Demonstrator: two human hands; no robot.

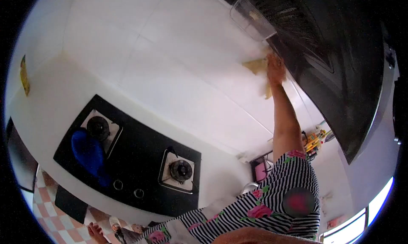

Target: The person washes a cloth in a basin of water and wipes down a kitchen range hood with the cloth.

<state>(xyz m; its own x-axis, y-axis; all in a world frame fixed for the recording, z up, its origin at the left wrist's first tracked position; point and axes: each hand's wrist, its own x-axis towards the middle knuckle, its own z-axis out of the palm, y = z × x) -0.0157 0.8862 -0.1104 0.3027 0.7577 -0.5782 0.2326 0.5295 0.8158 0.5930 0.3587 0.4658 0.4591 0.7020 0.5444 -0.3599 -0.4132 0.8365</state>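
Note:
My right arm is raised toward the white tiled wall [170, 52], just under the edge of the dark range hood [340, 95]. The right hand [276, 67] presses a yellowish cloth [256, 66] against the wall; it is slightly blurred, and cloth shows on both sides of the fingers. Low at the lower left hangs my left hand [96, 233], its fingers apart and loosely bent, with nothing visible in it. A clear plastic cup-like container [253, 19] is fixed at the hood's edge, close above the right hand.
Below is a black two-burner gas stove [140, 154] set in a white counter [225, 171]. A blue cloth or mitt-like item [88, 152] lies partly over the left burner. Beyond my arm, a rack [260, 169] and yellow items [315, 142] stand at the right. The checkered floor [49, 201] shows lower left.

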